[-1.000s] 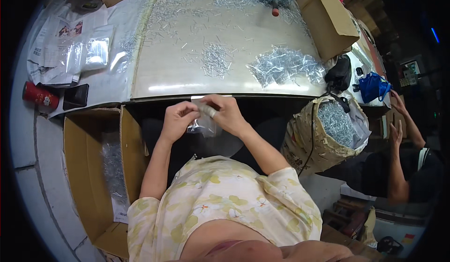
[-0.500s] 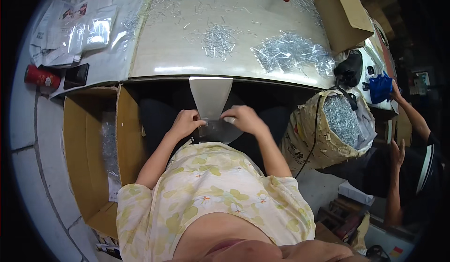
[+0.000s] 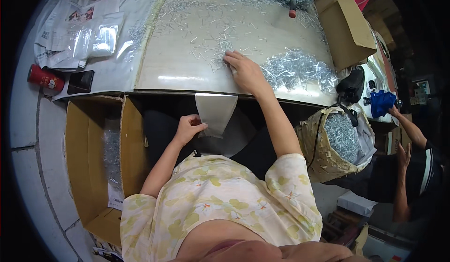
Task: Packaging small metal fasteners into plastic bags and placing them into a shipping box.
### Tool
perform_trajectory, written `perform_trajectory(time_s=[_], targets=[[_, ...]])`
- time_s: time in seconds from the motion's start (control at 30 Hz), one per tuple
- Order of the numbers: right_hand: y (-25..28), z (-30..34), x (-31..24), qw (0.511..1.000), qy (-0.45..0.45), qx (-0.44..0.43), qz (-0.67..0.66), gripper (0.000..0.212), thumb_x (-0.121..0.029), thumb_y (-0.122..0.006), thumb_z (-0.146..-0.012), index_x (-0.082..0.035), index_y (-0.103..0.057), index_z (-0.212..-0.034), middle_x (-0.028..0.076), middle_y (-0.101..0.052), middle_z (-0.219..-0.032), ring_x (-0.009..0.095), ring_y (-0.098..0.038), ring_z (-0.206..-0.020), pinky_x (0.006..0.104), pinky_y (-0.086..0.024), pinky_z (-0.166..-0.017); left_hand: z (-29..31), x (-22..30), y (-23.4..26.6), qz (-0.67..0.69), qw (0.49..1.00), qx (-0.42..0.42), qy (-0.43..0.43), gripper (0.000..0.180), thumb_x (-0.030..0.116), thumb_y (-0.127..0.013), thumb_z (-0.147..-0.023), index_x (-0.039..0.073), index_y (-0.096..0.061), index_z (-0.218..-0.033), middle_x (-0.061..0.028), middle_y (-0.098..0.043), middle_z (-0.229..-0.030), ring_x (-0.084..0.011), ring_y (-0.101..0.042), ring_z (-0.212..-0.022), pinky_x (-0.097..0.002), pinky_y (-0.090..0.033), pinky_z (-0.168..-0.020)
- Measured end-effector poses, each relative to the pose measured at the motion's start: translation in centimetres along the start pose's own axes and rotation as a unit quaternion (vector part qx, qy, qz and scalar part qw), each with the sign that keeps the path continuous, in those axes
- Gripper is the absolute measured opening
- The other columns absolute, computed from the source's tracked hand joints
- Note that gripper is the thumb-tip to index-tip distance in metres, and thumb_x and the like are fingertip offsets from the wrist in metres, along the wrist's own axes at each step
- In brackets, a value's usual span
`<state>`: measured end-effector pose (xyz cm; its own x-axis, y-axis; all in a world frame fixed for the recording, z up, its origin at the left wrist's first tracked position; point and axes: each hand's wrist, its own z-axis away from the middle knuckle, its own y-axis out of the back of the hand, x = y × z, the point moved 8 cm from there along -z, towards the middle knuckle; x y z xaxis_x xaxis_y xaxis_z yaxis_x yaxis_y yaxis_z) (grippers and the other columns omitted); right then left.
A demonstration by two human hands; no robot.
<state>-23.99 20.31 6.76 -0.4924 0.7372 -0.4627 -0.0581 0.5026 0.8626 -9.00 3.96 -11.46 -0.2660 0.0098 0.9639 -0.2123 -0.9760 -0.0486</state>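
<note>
A white, tapered, sheet-like chute (image 3: 216, 106) has its wide end at the edge of the smooth grey worktop (image 3: 176, 70), a shape seemingly suited to guiding small pieces downward. At the chute's lower left, the left hand (image 3: 189, 129) appears to pinch a clear plastic bag (image 3: 214, 134), probably to steady it. Beyond the chute, the right hand (image 3: 247, 75), fingers together, meets scattered silver metal pins (image 3: 224, 44); whether its grip holds any, I cannot tell

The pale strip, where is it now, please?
In the head view, the pale strip extends centrally from the table's front edge, right of the left hand.
</note>
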Motion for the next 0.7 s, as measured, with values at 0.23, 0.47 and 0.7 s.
perform_trajectory(time_s=[0.23,0.47,0.7], targets=[[-0.6,-1.3,5.8,0.972,-0.114,0.197,-0.059,0.047,-0.018,-0.051,-0.094,-0.003,-0.043,-0.137,0.022,-0.041,-0.143,0.033,-0.038,-0.135,0.0394,-0.031,-0.111,-0.3,-0.3,-3.2,0.258,0.965,-0.043,0.004,0.038,0.020,-0.065,-0.083,-0.002,-0.059,-0.113,-0.0076,-0.066,-0.103,-0.0123,-0.062,-0.090,-0.0253,-0.048,-0.078],[-5.7,0.8,-1.7,0.975,-0.048,0.128,0.177,0.057,-0.024,-0.058,-0.090,0.002,-0.040,-0.137,0.024,-0.039,-0.143,0.036,-0.034,-0.135,0.0446,-0.028,-0.111,0.6,-3.9,-5.2,0.440,0.890,-0.086,0.084,0.053,0.035,-0.044,-0.097,-0.003,-0.043,-0.136,-0.0185,-0.053,-0.133,-0.0295,-0.054,-0.121,-0.0449,-0.037,-0.107],[-1.7,2.7,-3.8,0.993,-0.069,0.093,0.035,0.049,-0.023,-0.058,-0.089,0.001,-0.048,-0.130,0.022,-0.042,-0.140,0.037,-0.037,-0.133,0.0465,-0.031,-0.109,1.0,-4.9,-3.4,0.439,0.861,-0.239,0.097,0.074,0.061,-0.028,-0.097,-0.003,-0.056,-0.124,-0.0098,-0.066,-0.113,-0.0189,-0.062,-0.103,-0.0323,-0.048,-0.091]])
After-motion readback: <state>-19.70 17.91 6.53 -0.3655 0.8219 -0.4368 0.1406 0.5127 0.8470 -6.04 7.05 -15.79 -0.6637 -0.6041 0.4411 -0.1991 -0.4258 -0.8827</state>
